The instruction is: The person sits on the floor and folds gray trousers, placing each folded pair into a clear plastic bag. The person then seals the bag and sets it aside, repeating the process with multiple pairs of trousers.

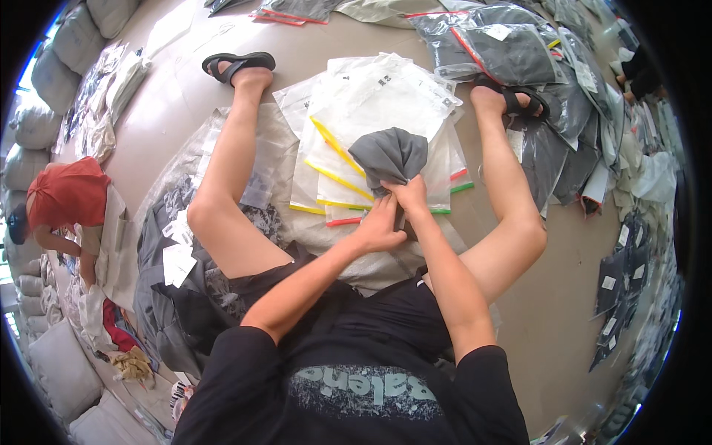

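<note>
A dark grey garment (389, 152), bunched into a rounded bundle, rises between my legs over a fanned stack of white plastic zip bags (356, 96). My right hand (411, 196) pinches the gathered fabric at its lower end. Just below and to the left, my left hand (377, 226) presses its fingers onto the same gathered part, its thumb out to the right. A narrow dark strip of cloth shows between the two hands. The bags have yellow, red and green zip edges. Folds hide the garment's exact kind.
Bagged grey garments (512, 55) pile up beyond my right foot. Loose dark clothes with white tags (178, 256) lie by my left leg. A person in a red top (70, 194) bends at the far left. Grey sacks (67, 360) line that side; dark tagged packets (623, 278) lie right.
</note>
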A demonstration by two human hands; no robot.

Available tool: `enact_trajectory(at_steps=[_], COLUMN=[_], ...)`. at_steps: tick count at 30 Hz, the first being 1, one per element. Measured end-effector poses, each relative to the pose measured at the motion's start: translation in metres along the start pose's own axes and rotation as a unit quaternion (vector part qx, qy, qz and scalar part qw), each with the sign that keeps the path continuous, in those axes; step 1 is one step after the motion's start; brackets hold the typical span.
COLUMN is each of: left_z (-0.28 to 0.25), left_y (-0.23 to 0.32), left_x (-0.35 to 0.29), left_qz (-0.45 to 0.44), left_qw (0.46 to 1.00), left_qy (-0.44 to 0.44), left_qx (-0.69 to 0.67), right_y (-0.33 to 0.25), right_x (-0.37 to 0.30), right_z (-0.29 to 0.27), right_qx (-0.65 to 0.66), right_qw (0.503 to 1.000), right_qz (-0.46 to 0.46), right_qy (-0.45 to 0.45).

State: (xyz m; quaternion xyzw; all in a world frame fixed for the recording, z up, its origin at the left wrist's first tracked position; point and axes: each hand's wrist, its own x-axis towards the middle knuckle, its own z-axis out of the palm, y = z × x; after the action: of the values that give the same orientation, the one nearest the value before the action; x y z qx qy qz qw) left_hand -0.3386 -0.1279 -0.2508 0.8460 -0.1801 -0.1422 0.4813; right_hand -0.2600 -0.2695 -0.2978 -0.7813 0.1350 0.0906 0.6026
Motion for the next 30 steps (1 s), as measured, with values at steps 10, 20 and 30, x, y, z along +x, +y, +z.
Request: enact_trajectory(at_steps=[10, 20, 30], left_z=[-0.187, -0.189, -0.188], left_y=[-0.103, -0.117, -0.048], left_x=[0.089, 0.053, -0.001], left_qz=[0.244, 0.049, -0.125], left_qw=[0.822, 0.906, 0.969], left_qy=[0.061, -0.118, -0.111], left_qx=[0.511, 0.403, -0.182], right_y=[-0.126, -0.132, -0.114], right_x=[-0.029, -0.095, -0.111], right_z=[-0.089, -0.078, -0.004], right_qx=[0.284, 0.124, 0.144], right_qw=[0.949, 0.974, 0.884], right_qz=[0.082, 0.004, -0.171], right_qy=[-0.108, -0.19, -0.41])
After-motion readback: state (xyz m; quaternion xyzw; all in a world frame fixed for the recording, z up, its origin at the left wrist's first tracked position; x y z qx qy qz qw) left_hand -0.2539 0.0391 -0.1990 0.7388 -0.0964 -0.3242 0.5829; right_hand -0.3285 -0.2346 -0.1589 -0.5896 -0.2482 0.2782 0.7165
